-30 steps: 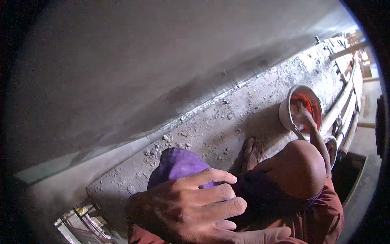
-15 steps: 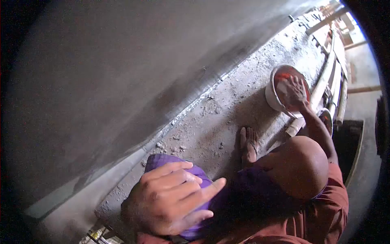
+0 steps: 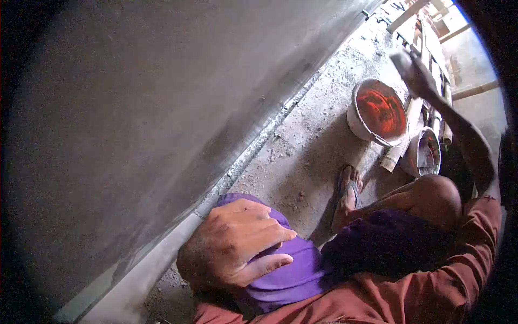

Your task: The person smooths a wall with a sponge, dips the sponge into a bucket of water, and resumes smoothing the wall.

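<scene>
My left hand [image 3: 240, 245] rests over my purple-clothed knee [image 3: 286, 264], fingers loosely bent and the thumb apart, with nothing in it. My right hand [image 3: 414, 73] is raised at the upper right, above and beyond a pale bucket [image 3: 359, 121]. Its fingers look curled in and pale grey at the front; blur leaves it so that I cannot tell what they hold. Bright orange-red patches show on the contents [image 3: 382, 113] of this bucket. A second, smaller bucket [image 3: 413, 156] with greyish residue stands beside it, close to my bent bare knee [image 3: 437, 197].
A smooth grey wall [image 3: 151, 108] fills the left side. Dusty ground [image 3: 307, 140] with small rubble runs along its foot. Bamboo poles [image 3: 413, 116] and boards lie behind the buckets. My sandalled foot [image 3: 348, 191] is planted on the ground.
My right hand has come out of the bucket and risen up and to the right, uncovering the orange-red patches. My left hand stays at the knee, its fingers bent a little more.
</scene>
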The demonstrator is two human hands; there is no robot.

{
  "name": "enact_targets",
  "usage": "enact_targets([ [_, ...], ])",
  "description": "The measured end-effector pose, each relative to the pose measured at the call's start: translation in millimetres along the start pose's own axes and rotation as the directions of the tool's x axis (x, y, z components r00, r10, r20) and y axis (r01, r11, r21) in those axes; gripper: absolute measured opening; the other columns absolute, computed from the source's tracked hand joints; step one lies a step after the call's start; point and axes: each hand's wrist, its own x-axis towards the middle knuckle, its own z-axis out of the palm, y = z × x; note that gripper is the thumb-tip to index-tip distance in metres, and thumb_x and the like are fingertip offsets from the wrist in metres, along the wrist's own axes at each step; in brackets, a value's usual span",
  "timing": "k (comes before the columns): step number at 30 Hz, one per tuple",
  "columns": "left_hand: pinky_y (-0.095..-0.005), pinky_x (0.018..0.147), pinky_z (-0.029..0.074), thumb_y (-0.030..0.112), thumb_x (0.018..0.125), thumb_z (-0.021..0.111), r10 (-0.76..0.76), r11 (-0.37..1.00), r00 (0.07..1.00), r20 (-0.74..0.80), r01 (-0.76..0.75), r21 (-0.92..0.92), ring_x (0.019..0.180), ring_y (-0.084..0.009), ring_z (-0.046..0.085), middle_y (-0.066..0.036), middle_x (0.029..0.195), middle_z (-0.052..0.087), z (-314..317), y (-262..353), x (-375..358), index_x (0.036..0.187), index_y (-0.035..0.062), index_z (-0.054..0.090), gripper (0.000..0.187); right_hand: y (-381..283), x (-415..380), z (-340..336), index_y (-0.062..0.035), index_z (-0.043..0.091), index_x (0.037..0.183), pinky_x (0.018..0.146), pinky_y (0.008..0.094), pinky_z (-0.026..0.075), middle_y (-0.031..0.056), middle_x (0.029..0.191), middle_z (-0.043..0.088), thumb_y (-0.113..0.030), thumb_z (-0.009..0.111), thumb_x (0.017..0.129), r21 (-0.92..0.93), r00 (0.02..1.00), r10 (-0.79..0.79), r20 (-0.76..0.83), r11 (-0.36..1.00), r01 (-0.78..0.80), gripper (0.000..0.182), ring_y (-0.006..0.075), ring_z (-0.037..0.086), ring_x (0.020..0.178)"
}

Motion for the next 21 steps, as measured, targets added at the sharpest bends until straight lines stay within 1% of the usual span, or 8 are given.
enact_targets([
  [2, -0.0472, 0.093, 0.056, 0.032, 0.087, 0.078, 0.013, 1.000, 1.000, -0.008, -0.013, 0.000, 0.090, -0.0313, 0.071, -0.008, 0.097, 0.075, 1.3, -6.6, -1.1, 0.109, 0.0031, 0.074, 0.037, 22.5, 46.9, 4.2, -0.0120, 0.041, 0.151, 0.091, 0.0334, 0.050, 0.0080, 0.105, 0.061, -0.024, 0.068, 0.101, 0.473, 0.954, -0.057, -0.293, 0.859, 0.196, 0.058, 0.0162, 0.061, 0.100],
  [4, -0.0477, 0.094, 0.055, 0.032, 0.087, 0.077, 0.030, 1.000, 0.999, -0.010, -0.030, 0.000, 0.091, -0.0315, 0.071, -0.008, 0.097, 0.075, 1.6, -8.8, 2.0, 0.110, 0.0031, 0.074, 0.037, -20.2, 73.7, 3.5, -0.0104, 0.049, 0.142, 0.090, 0.0305, 0.051, 0.0058, 0.111, 0.058, -0.024, 0.065, 0.103, 0.614, 0.867, -0.054, -0.495, 0.684, 0.393, 0.044, 0.0138, 0.060, 0.098],
  [9, -0.0475, 0.096, 0.054, 0.034, 0.090, 0.075, 0.075, 0.997, 0.997, 0.023, -0.075, 0.001, 0.092, -0.0282, 0.072, -0.009, 0.099, 0.076, 3.2, 0.5, 5.9, 0.111, 0.0029, 0.073, 0.038, -219.9, 98.9, 83.2, -0.0036, 0.049, 0.138, 0.081, 0.0318, 0.054, 0.0083, 0.103, 0.069, -0.018, 0.068, 0.099, 0.875, 0.871, 0.092, -0.482, -0.004, 0.484, 0.046, 0.0196, 0.065, 0.081],
  [10, -0.0475, 0.096, 0.054, 0.034, 0.090, 0.075, 0.066, 0.998, 0.997, 0.041, -0.067, 0.016, 0.092, -0.0282, 0.072, -0.009, 0.099, 0.076, 1.8, 4.8, 3.7, 0.111, 0.0029, 0.073, 0.038, -282.1, 64.8, 76.8, -0.0045, 0.040, 0.143, 0.081, 0.0354, 0.056, 0.0154, 0.104, 0.068, -0.014, 0.068, 0.098, 0.813, 0.800, 0.288, -0.526, -0.106, 0.572, 0.054, 0.0203, 0.067, 0.088],
  [11, -0.0469, 0.095, 0.054, 0.034, 0.090, 0.074, 0.047, 0.999, 0.998, 0.049, -0.048, 0.020, 0.093, -0.0268, 0.073, -0.009, 0.100, 0.076, 1.7, 10.8, 1.1, 0.111, 0.0031, 0.073, 0.038, -321.7, 27.1, 71.8, -0.0142, 0.019, 0.152, 0.089, 0.0383, 0.055, 0.0130, 0.114, 0.054, -0.021, 0.065, 0.099, 0.886, 0.879, 0.190, -0.437, -0.080, 0.457, 0.071, 0.0207, 0.058, 0.104],
  [14, -0.0465, 0.096, 0.054, 0.036, 0.093, 0.072, -0.012, 0.999, 0.995, 0.094, 0.008, 0.036, 0.092, -0.0240, 0.075, -0.010, 0.102, 0.077, 4.2, 23.1, -11.0, 0.112, 0.0039, 0.073, 0.037, -403.3, -11.5, 101.1, -0.0077, 0.010, 0.156, 0.090, 0.0492, 0.054, 0.0191, 0.120, 0.050, -0.018, 0.065, 0.089, 0.901, 0.827, 0.361, -0.430, 0.119, 0.417, 0.087, 0.0284, 0.058, 0.108],
  [18, -0.0480, 0.098, 0.052, 0.038, 0.098, 0.068, -0.196, 0.980, 0.976, 0.092, 0.198, -0.011, 0.086, -0.0232, 0.075, -0.007, 0.096, 0.079, 7.3, 47.7, -28.6, 0.109, 0.0052, 0.073, 0.035, -454.1, -7.5, 130.6, 0.0032, 0.024, 0.157, 0.100, 0.0482, 0.047, 0.0230, 0.121, 0.051, -0.019, 0.069, 0.085, 0.872, 0.692, 0.533, -0.486, 0.245, 0.424, 0.087, 0.0379, 0.054, 0.112],
  [21, -0.0472, 0.100, 0.051, 0.017, 0.090, 0.073, -0.400, 0.917, 0.914, 0.071, 0.400, 0.013, 0.079, -0.0248, 0.072, -0.006, 0.088, 0.076, 1.8, 57.6, -33.1, 0.108, 0.0013, 0.073, 0.024, -498.0, -56.7, 114.4, 0.0092, 0.035, 0.151, 0.098, 0.0498, 0.046, 0.0263, 0.119, 0.055, -0.010, 0.069, 0.079, 0.841, 0.664, 0.548, -0.509, 0.153, 0.518, 0.082, 0.0418, 0.055, 0.107],
])
